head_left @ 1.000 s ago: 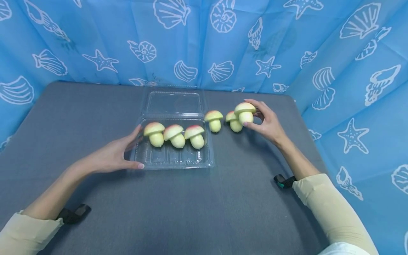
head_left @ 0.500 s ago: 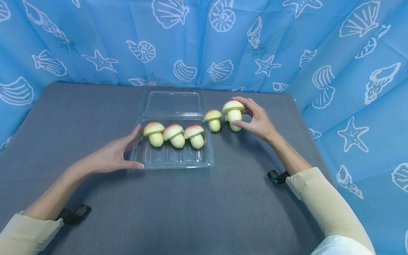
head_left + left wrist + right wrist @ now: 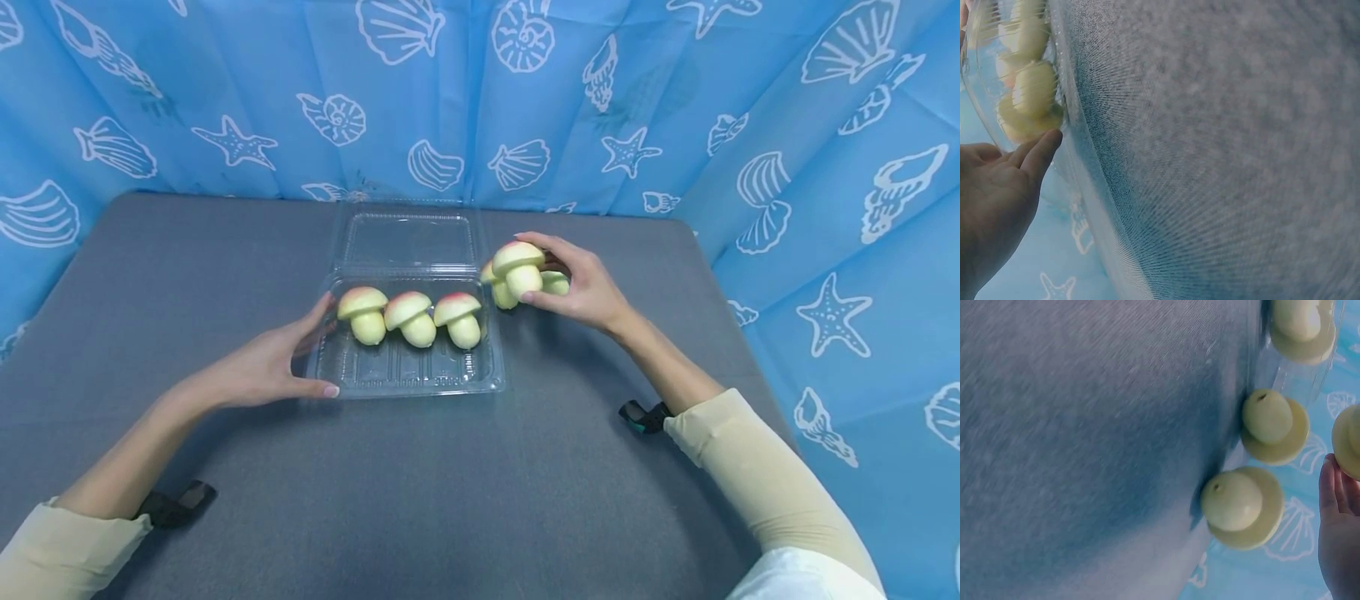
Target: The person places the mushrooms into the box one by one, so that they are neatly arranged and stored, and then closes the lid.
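And the right hand [image 3: 588,290], its grip closed only to the width of the toy mushroom [image 3: 519,268] it pinches right of centre, should carry high past two mushrooms [image 3: 1230,501] behind, the left hand [image 3: 262,364], fingers spread, bracing the clear box [image 3: 408,388].

Fingers [image 3: 1044,154] at clear box [image 3: 1059,59], pale mushrooms [image 3: 1035,90] inside

Three mushrooms [image 3: 418,332] sit in the container [image 3: 405,385], its lid [image 3: 409,242] behind them, two more mushrooms [image 3: 1241,506] to its right.
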Available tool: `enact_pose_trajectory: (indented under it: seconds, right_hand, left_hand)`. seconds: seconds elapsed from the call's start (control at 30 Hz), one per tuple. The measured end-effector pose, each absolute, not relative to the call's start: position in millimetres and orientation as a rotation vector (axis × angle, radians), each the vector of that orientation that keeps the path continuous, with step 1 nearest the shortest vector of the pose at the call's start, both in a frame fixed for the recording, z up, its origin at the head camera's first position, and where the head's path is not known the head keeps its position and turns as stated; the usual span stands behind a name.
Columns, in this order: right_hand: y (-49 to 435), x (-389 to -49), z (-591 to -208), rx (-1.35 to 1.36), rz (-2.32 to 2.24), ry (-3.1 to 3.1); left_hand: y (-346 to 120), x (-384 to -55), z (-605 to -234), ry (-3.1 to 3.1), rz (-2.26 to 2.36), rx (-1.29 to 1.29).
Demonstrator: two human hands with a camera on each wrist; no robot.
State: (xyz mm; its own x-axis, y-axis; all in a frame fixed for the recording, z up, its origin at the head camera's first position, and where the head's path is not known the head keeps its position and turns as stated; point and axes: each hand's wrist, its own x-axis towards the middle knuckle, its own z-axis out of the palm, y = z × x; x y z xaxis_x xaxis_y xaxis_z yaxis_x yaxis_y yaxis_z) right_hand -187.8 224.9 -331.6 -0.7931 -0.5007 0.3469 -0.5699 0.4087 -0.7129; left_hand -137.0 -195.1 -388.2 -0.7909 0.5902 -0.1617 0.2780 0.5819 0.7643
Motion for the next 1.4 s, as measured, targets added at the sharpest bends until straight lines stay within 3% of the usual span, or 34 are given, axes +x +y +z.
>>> enact_pose_trajectory:
  seconds: [0.63, 1.0, 1.4]
  right_hand:
    - [190, -174, -327, 1.281, 1.33, -2.459]
    - [174, -185, -359, 1.424, 1.308, -2.382]
    - [149, -180, -362, 1.45, 1.22, -2.518]
  left_hand:
    - [-194, -138, -391, 2.435, 1.031, 0.695]
    - [-196, -136, -388, 2.42, 1.052, 0.689]
    - [-196, -137, -389, 2.418, 1.072, 0.67]
